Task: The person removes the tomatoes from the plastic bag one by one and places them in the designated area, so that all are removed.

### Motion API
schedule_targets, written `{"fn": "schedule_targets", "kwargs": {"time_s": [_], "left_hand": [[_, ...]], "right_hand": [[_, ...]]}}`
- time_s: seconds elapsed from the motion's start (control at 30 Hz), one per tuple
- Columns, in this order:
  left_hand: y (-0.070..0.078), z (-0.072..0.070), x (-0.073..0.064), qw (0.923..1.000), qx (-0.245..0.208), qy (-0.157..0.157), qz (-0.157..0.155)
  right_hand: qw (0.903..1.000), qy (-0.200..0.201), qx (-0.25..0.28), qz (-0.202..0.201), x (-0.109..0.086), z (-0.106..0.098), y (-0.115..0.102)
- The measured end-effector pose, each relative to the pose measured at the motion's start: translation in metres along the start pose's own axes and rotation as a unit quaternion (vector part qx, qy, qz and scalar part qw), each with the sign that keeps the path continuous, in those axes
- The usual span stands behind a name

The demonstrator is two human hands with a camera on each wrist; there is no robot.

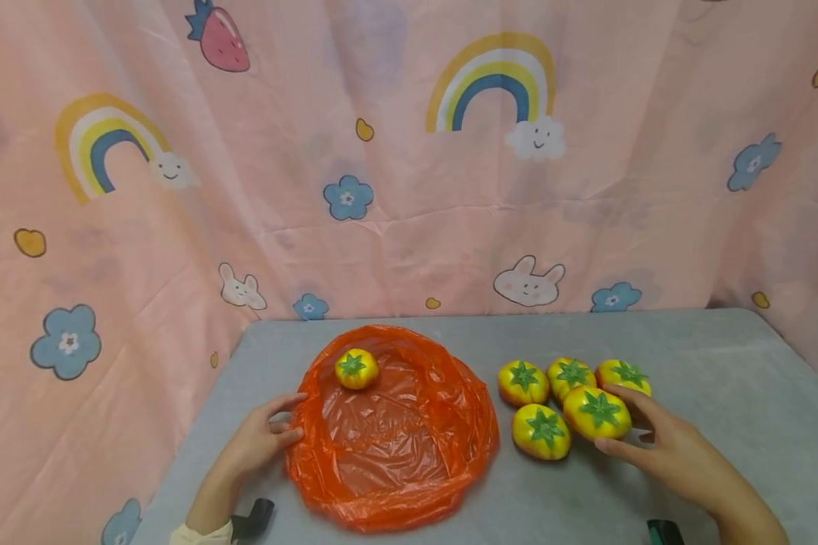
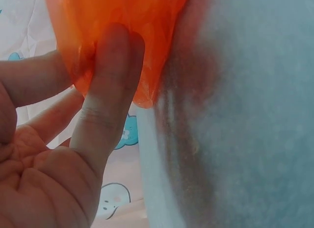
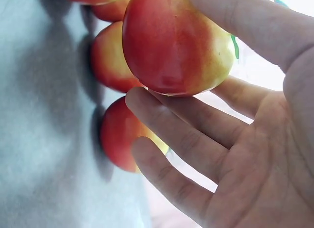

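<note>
An orange-red plastic bag point(image 1: 453, 393) lies spread wide on the table, its mouth facing up. At the bag's left rim my left hand point(image 1: 255, 440) pinches the thin plastic between thumb and fingers; the left wrist view shows the thumb in front of the bag film point(image 2: 117, 12). One yellow toy tomato point(image 1: 357, 369) with a green star-shaped top sits inside the bag, near its back left. To the right of the bag, my right hand point(image 1: 675, 454) holds another toy tomato point(image 1: 597, 413) between thumb and fingers, raised off the table. Its red underside shows in the right wrist view.
Several more toy tomatoes point(image 1: 541, 431) stand close together around and behind the held one. The grey table point(image 1: 743, 393) ends at a pink printed curtain point(image 1: 409, 250) along the back. Dark strap parts point(image 1: 254, 518) show near both wrists.
</note>
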State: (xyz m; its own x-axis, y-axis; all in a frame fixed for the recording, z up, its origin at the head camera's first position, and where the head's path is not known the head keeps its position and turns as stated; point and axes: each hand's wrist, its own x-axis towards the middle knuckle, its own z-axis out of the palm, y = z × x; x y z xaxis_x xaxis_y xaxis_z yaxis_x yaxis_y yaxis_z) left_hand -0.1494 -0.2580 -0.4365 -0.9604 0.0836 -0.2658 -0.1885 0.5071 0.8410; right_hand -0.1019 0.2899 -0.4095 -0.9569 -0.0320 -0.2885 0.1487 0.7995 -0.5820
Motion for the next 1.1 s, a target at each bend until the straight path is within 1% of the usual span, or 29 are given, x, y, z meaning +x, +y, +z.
{"fn": "schedule_targets", "kwargs": {"time_s": [0.2,0.43,0.83,1.1], "left_hand": [[0.000,0.001,-0.002,1.0000,-0.002,0.002,0.000],[0.001,0.001,-0.001,1.0000,0.000,0.002,-0.002],[0.003,0.001,-0.001,1.0000,0.005,0.002,-0.004],[0.001,0.000,-0.001,0.9997,0.011,-0.011,0.018]], "right_hand": [[0.9999,-0.010,0.002,0.009,0.003,0.003,0.009],[0.9997,-0.020,0.011,-0.003,0.006,0.007,0.015],[0.9988,-0.035,0.034,-0.007,0.010,0.014,0.019],[0.9986,-0.034,0.037,-0.014,0.010,0.015,0.022]]}}
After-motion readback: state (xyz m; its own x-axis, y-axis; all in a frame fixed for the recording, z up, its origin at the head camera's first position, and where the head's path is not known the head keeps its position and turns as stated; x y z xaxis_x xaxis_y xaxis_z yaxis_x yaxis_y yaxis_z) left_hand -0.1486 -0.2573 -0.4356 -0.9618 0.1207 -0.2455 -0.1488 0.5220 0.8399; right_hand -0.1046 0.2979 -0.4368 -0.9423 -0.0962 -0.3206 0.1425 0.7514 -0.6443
